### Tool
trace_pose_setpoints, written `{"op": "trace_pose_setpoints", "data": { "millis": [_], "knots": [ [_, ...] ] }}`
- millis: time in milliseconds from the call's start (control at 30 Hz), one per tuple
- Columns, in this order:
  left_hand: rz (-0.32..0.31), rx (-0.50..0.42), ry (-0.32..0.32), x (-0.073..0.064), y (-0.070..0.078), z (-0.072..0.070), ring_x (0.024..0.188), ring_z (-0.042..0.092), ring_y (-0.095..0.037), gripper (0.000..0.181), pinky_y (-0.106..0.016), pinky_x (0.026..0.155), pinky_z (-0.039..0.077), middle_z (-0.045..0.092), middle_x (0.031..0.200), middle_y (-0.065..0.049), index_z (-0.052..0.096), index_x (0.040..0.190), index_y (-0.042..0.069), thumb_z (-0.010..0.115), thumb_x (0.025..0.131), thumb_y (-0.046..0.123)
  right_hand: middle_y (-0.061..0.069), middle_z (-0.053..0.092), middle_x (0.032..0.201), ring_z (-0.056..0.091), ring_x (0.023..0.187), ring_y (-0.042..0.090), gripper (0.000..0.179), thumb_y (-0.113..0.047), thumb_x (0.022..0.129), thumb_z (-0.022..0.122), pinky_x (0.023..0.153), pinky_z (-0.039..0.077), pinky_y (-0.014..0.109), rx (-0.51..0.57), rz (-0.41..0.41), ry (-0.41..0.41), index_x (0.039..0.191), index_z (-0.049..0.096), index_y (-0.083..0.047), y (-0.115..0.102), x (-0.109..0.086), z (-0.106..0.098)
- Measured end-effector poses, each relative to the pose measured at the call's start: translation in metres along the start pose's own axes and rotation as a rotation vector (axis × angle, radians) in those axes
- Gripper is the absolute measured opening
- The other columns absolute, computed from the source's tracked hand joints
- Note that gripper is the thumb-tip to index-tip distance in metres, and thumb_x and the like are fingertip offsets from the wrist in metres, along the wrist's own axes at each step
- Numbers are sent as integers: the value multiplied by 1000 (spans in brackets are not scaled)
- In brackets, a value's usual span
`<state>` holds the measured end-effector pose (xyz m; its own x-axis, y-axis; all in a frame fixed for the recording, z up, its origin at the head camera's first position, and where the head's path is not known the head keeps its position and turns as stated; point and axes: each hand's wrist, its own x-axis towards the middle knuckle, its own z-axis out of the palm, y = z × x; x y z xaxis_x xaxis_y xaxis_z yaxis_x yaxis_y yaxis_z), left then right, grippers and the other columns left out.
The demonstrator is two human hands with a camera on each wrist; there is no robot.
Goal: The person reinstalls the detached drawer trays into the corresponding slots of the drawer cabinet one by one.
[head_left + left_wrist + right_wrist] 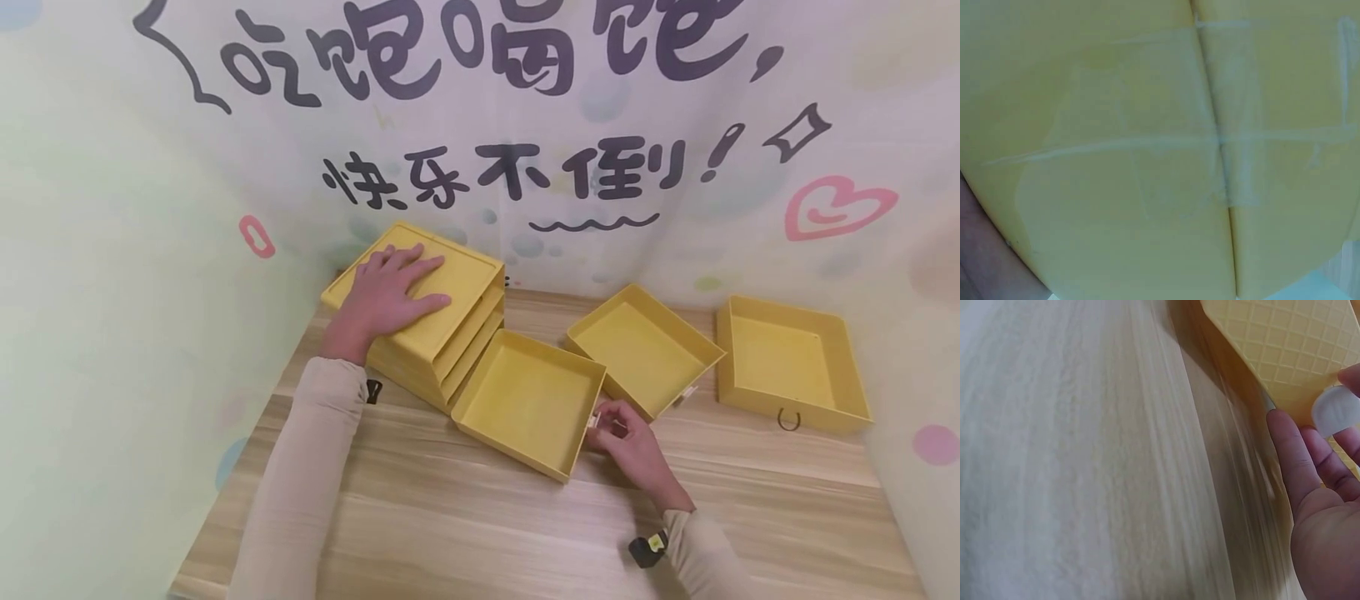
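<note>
My left hand (386,292) rests with spread fingers on the top of a yellow drawer cabinet (468,275), which has several open slots facing right. In the left wrist view, clear tape (1166,144) lies across a seam on a yellow surface. A yellow drawer (525,404) stands at the cabinet's lower front, its back end against the slots. At its front my right hand (633,442) holds the small white pull (1335,412) between thumb and fingers. The drawer's front shows a waffle pattern in the right wrist view, and one finger touches its lower edge.
Two more yellow drawers lie to the right: a tilted one (645,350) touching the held drawer's corner, and another (795,358) with a dark ring pull (789,419). All stand on a wood-grain table (450,517) against a printed cloth backdrop (525,242).
</note>
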<state>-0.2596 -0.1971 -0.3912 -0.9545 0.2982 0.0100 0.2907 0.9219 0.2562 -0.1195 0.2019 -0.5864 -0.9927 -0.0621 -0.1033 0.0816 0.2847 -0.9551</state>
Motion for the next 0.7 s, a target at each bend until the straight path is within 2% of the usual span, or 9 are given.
{"op": "trace_pose_setpoints", "data": {
  "millis": [267,700],
  "knots": [
    [-2,6,6,-1,0,0,156,18,-44,77,-70,119,15,26,171,2,34,157,44,45,89,80,9,59,103,64,86,10,31,-4,87,74,76,52,20,12,0,18,114,60,-4,-4,3,6],
    [-15,-1,9,0,2,1,156,18,-43,76,-69,121,15,27,170,2,36,156,45,46,89,79,6,61,100,65,85,8,32,-5,86,75,76,53,21,32,10,38,114,59,-4,1,6,14]
  ]
}}
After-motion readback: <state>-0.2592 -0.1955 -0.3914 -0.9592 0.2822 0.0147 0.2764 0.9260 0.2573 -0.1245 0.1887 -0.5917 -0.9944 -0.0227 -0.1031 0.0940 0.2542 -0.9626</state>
